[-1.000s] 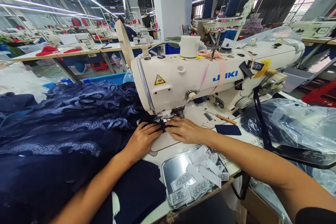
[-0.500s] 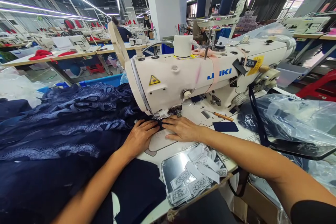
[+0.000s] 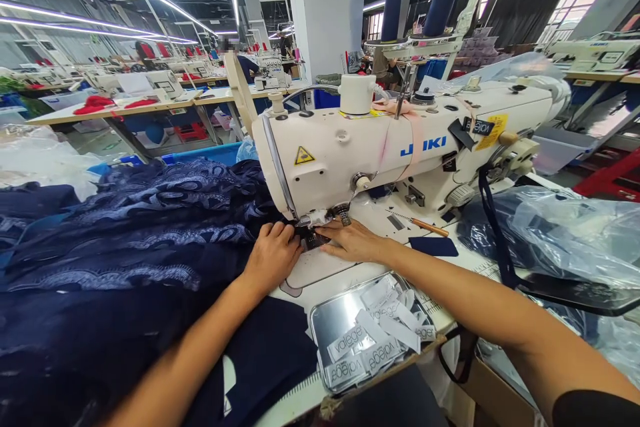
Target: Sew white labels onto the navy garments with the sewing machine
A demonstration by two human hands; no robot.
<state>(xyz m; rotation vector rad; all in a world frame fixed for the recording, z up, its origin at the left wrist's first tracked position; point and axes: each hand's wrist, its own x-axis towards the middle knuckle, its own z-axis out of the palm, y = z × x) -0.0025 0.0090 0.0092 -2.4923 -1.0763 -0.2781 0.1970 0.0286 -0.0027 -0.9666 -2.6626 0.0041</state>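
My left hand [image 3: 273, 257] is curled closed on the edge of a dark navy fabric [image 3: 165, 240], just left of the needle area of the sewing machine [image 3: 345, 147]. The fabric has pale lace-like bands and spreads in a heap to the left. My right hand [image 3: 353, 240] lies with its fingers stretched out at the right of the presser foot, fingertips close to the metal needle plate [image 3: 314, 240]. The machine head partly hides those fingertips. In front of both hands, a metal tray [image 3: 323, 313] holds several white printed labels [image 3: 383, 353].
An orange-handled pointed tool [image 3: 429, 227] and a navy fabric piece [image 3: 433, 246] lie right of my hand. Plastic-wrapped goods [image 3: 555, 220] and a dark flat device [image 3: 585, 290] sit further right. Dark thread cones [image 3: 440, 5] stand above. A person [image 3: 246, 67] sits far back.
My left hand's fingers have curled in from a flatter pose. More of the metal plate shows between the hands. The whole view has shifted slightly, with the scene moving right.
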